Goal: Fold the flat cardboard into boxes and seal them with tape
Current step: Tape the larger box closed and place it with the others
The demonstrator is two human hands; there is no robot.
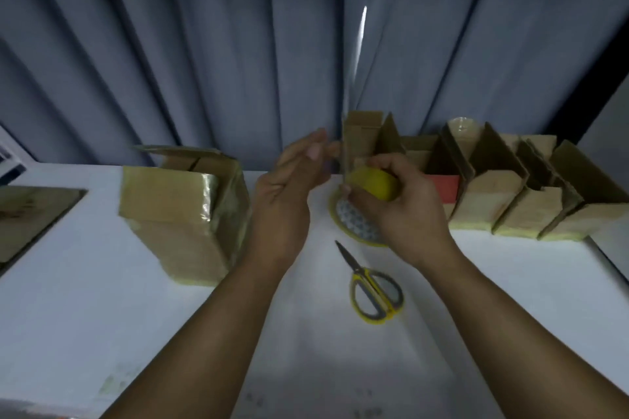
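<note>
The right hand (398, 207) curls round the yellow tape roll (374, 185), held above the white table (102, 299). A clear tape strip (355, 78) rises from that grip. It looks light, limp and sticky, so it is best taken by its edges. The left hand (292, 180) is just left of it, fingers nearly straight; I cannot tell whether it pinches. Further left stands the cardboard box (183, 214), with open room below beside the scissors (374, 289).

I count one pair of scissors (374, 286) on the table (102, 316). Beyond the scissors are two tape rolls: the yellow roll (374, 185) in my right hand (401, 211) and the flat roll (354, 224) beneath it. One taped box (177, 211) stands left of the scissors, and at least four open boxes (531, 201) stand beyond them to the right.
</note>
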